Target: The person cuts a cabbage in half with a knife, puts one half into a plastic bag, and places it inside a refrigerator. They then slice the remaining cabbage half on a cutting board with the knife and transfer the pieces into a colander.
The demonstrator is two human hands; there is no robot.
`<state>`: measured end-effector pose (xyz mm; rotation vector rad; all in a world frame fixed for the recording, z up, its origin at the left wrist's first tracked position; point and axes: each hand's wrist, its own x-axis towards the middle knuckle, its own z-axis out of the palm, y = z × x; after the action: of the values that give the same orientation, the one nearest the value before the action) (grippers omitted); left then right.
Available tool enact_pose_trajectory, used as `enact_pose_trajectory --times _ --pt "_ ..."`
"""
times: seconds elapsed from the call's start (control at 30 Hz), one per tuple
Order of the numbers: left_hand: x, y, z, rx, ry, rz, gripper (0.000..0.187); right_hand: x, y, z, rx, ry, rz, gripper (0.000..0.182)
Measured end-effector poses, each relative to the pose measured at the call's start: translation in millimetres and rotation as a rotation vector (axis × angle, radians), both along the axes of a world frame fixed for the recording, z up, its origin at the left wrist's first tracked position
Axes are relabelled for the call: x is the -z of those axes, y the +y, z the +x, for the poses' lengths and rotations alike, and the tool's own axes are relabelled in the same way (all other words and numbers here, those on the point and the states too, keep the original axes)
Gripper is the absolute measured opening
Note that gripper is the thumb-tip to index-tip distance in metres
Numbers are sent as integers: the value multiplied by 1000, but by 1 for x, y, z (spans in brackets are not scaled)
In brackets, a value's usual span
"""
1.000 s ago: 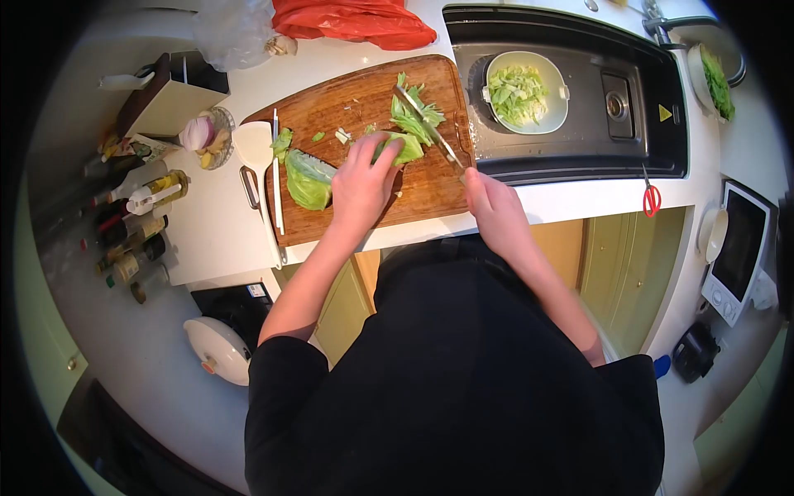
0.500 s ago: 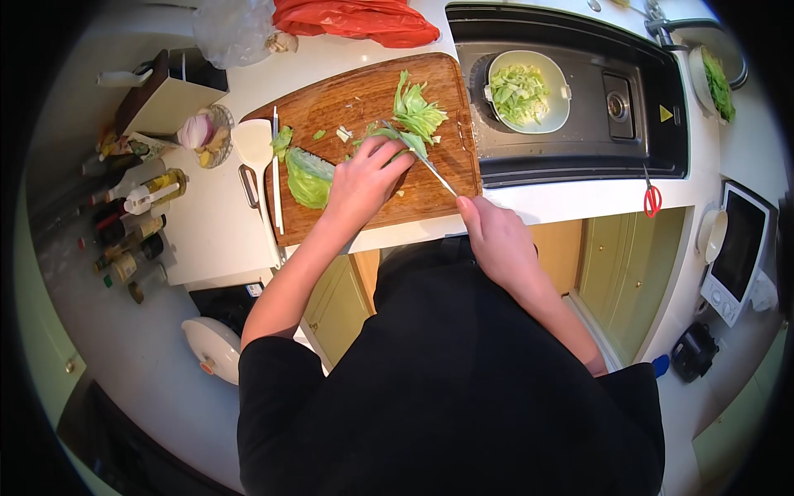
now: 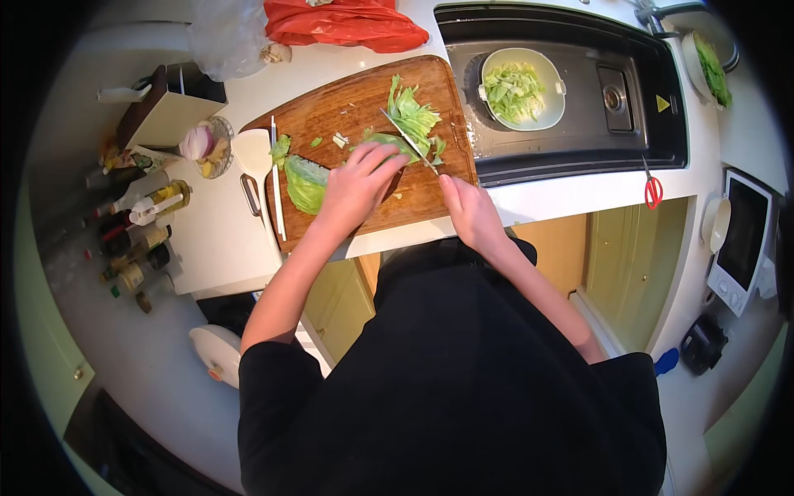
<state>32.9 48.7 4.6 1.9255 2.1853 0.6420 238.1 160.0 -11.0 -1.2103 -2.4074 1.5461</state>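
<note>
My right hand [image 3: 473,213] is closed round the handle of a knife [image 3: 405,135], its blade slanting up and left across the wooden cutting board [image 3: 372,87]. My left hand [image 3: 357,188] presses curled fingers onto a piece of lettuce [image 3: 395,144] just left of the blade; part of that piece is hidden under the fingers. Cut lettuce shreds [image 3: 413,114] lie in a heap along the blade's far side. A larger lettuce chunk [image 3: 304,185] rests on the board left of my left hand, partly covered by it. Small lettuce scraps are scattered about.
A white spatula [image 3: 253,153] and chopsticks [image 3: 277,198] lie along the board's left side. Right of it, a bowl of cut lettuce [image 3: 557,106] stands in the dark sink [image 3: 591,153]. Red scissors [image 3: 653,193] lie near the counter edge. A red bag [image 3: 347,25] sits behind the board.
The blade has shifted and now lies against the shred heap, its tip further up the board. My right hand has moved slightly left. My left hand still presses the lettuce.
</note>
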Motion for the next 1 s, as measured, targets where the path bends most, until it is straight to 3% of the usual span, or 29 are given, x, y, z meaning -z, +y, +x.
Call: enact_pose_trajectory --times 0.17,0.5,0.7,1.0 --pt "2 0 -5 23 25 -4 25 -55 -7 4 -41 -82 53 47" --pt "4 -2 -7 43 72 -13 24 -90 -7 16 -115 -247 -19 43" --pt "3 1 -8 69 5 -4 27 -32 -8 4 -79 28 30 50" --pt "-3 -4 -13 64 -49 39 26 2 -12 -12 49 -42 -75 51"
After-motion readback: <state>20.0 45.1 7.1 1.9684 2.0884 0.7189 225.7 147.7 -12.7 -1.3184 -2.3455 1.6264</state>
